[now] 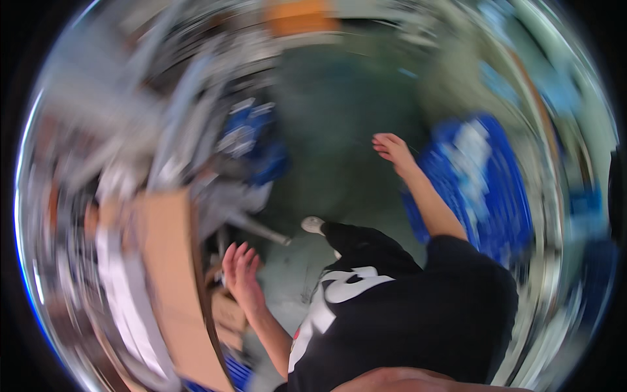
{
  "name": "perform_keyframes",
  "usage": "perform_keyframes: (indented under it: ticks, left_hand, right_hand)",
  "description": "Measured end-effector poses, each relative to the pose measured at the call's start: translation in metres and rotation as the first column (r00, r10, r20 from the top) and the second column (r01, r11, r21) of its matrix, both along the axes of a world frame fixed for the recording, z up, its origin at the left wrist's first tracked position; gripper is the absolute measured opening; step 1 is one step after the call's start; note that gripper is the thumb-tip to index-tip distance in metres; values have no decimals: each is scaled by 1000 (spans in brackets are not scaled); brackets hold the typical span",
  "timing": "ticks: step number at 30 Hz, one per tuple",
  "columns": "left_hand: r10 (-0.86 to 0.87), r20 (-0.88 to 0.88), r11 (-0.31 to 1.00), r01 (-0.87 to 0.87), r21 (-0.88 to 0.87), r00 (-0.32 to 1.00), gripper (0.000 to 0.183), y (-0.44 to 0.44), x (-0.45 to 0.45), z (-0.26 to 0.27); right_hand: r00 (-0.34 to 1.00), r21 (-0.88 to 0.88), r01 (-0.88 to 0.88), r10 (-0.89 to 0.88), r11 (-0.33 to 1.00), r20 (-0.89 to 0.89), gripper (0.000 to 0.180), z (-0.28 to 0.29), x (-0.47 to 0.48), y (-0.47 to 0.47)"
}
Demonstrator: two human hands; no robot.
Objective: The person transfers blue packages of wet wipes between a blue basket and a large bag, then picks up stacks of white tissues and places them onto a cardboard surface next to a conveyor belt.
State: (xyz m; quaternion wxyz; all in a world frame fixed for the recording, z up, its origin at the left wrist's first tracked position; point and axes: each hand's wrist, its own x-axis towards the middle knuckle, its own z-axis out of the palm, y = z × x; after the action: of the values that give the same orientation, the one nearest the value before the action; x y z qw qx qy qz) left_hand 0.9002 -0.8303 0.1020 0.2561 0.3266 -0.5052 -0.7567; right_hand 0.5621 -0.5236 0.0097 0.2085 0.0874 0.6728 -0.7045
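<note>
The head view is strongly blurred. My left hand [242,279] is raised at the lower left with its fingers apart and nothing in it, beside a large cardboard box [169,284]. My right hand [392,149] hangs over the green floor [338,108], its fingers a little bent and apart, holding nothing that shows. Near my right forearm stands a blue plastic basket [514,196] with pale, bluish contents too blurred to name. A light-coloured shoe [312,225] of mine is on the floor between my hands.
On the left, a grey leg or stand [259,230] juts out over the floor near blurred blue items [250,122]. Smaller cardboard boxes [228,313] and a blue crate [238,373] lie low at the left. An orange object [301,17] is at the far end.
</note>
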Motion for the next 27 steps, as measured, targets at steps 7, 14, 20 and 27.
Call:
perform_keyframes:
  ticks: [7, 14, 20, 27]
  left_hand:
    - [-704, 185, 704, 708, 53, 686, 36, 127, -123, -5]
    - [-820, 285, 560, 798, 223, 496, 35, 231, -216, -35]
    - [-827, 433, 521, 778, 352, 358, 36, 339, -269, -80]
    - [-800, 552, 521, 730, 442, 237, 37, 409, -287, -119]
  right_hand:
    - [213, 11, 977, -976, 213, -36, 17, -125, 83, 366]
    - [833, 751, 213, -518, 625, 194, 22, -273, 152, 510]
    - [869, 621, 20, -321, 784, 377, 51, -316, 56, 484]
    - [767, 655, -556, 13, 512, 642, 86, -350, 6, 463]
